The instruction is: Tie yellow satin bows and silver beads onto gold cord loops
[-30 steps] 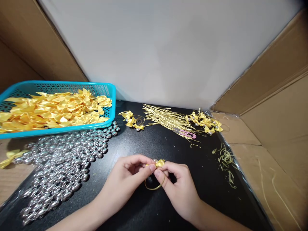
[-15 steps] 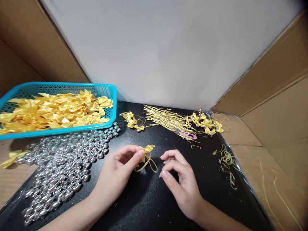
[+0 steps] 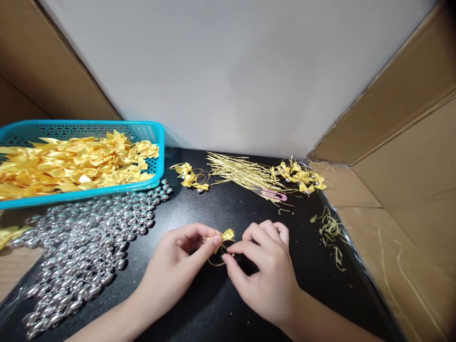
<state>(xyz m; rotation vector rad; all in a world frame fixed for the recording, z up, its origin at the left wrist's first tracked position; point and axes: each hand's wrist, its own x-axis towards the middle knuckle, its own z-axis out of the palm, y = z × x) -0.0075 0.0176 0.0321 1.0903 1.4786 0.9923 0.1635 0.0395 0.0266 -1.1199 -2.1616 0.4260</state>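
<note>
My left hand (image 3: 180, 259) pinches a small yellow ribbon bow (image 3: 226, 235) between thumb and forefinger, just above the black mat (image 3: 221, 304). A thin gold cord loop (image 3: 215, 261) hangs from the bow. My right hand (image 3: 265, 273) is curled beside it, with thumb and forefinger closed on the loop under the bow. Both hands meet at the middle of the mat.
A blue basket (image 3: 158, 152) of yellow bows stands at the back left. Silver beads (image 3: 89, 237) lie heaped in front of it. Gold cords (image 3: 245, 173), a pink clip (image 3: 273, 194), finished bows (image 3: 301, 176) and more bows (image 3: 188, 175) lie at the back. Cord scraps (image 3: 331, 232) lie right. Cardboard walls (image 3: 402, 142) enclose the space.
The hands parted half a second ago, with the left lifting the bow alone. Now the right hand has come back and pinches the loop under the bow.
</note>
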